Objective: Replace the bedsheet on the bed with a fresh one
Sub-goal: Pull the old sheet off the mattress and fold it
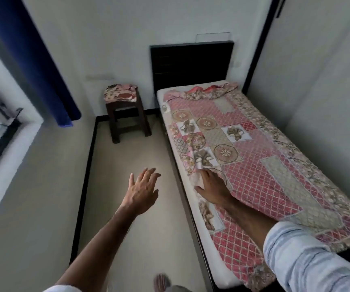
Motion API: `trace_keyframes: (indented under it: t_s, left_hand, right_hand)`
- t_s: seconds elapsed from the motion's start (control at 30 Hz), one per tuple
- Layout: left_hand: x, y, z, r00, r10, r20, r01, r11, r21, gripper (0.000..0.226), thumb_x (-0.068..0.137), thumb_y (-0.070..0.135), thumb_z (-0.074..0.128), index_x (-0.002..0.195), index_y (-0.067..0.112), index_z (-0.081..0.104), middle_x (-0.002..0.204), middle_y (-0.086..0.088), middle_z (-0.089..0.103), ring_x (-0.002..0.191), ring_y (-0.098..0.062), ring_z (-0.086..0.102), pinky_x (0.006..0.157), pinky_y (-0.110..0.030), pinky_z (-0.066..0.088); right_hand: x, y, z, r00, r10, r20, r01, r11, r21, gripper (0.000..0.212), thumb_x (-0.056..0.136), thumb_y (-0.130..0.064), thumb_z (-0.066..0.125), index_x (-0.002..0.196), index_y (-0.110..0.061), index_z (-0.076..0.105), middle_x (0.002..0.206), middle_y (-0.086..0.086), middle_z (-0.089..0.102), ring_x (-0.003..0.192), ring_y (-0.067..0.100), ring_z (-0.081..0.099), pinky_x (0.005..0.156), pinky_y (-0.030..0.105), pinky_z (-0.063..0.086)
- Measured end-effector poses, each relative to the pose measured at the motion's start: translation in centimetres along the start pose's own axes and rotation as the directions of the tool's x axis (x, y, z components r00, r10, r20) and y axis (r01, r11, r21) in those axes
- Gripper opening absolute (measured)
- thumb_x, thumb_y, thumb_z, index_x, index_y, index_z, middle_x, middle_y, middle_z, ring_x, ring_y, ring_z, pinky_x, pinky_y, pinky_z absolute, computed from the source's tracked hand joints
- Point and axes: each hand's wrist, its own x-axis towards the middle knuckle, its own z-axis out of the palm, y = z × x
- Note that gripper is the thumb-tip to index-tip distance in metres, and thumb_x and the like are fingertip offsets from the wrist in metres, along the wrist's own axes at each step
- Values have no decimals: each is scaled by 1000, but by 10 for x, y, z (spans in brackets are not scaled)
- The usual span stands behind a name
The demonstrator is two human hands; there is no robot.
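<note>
The left hand (142,189) hovers spread over the floor (138,239). The right hand (213,186) lies flat, fingers extended, on the pink patterned bedsheet (260,165) at the bed's near edge. Farther off, folded cloth (120,93) tops a stool (127,119).

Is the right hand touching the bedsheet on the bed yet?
Touching. The head view shows the right hand lying on the patterned bedsheet near the mattress's left edge, with no gap visible.
</note>
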Motion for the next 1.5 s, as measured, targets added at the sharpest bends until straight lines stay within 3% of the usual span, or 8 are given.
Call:
trace_keyframes:
  t_s: [0.2,0.4,0.53,0.77,0.93,1.23,1.4,1.5]
  left_hand:
    - [139,-55,-10,993,121,9,-121,993,16,54,98,27,58,149,23,40,161,-2,32,153,-24,21,120,-64,19]
    - [294,-114,-38,976,197,94,-205,975,81,56,98,28,56,150,23,37,160,-1,30,152,-21,22,120,-64,18]
    - [386,-157,-59,978,192,84,-197,978,60,55,97,27,56,149,21,40,156,-2,35,149,-22,28,119,-64,22]
    - [535,-242,-51,959,210,189,-228,971,77,52,99,29,52,149,26,37,158,1,31,150,-19,24,121,-62,16]
    - [659,-317,-48,926,245,288,-277,958,75,50,100,29,51,148,26,39,161,3,27,151,-18,22,122,-63,11]
    - [876,-436,-64,823,357,441,-480,853,204,54,100,26,47,152,18,34,167,-6,19,151,-28,24,120,-61,19]
    - [986,-464,-35,776,368,512,-527,824,208,54,96,23,48,148,20,37,166,-4,22,148,-26,32,115,-52,27]
    - [1059,-473,-12,759,369,536,-533,825,187,50,95,22,49,144,20,40,162,-4,28,141,-28,40,109,-46,33]
  right_hand:
    - [110,17,0,985,169,-13,-169,985,45,63,88,-40,62,141,-15,38,139,9,48,120,31,52,92,41,48]
    - [245,25,-16,959,283,2,-282,954,106,65,90,-40,62,144,-15,35,143,9,45,122,30,51,96,43,48]
    - [332,16,-30,960,279,19,-280,955,94,63,91,-37,62,144,-16,34,143,8,44,122,28,51,96,45,49]
    - [484,10,-21,953,302,22,-303,950,72,59,94,-35,59,144,-14,35,137,10,50,118,27,53,93,40,48]
    - [604,3,-6,924,378,64,-383,919,98,58,94,-35,60,144,-18,37,140,8,47,121,27,51,97,41,46]
    - [798,-17,-5,892,440,100,-450,883,131,60,94,-31,59,148,-18,35,147,7,42,129,28,47,105,45,43]
    - [902,21,19,893,432,127,-450,873,190,55,89,-33,57,142,-28,42,144,3,46,131,28,46,104,49,44]
    - [966,52,39,883,430,190,-465,855,227,48,92,-28,58,140,-28,48,139,7,48,124,29,50,102,45,45]
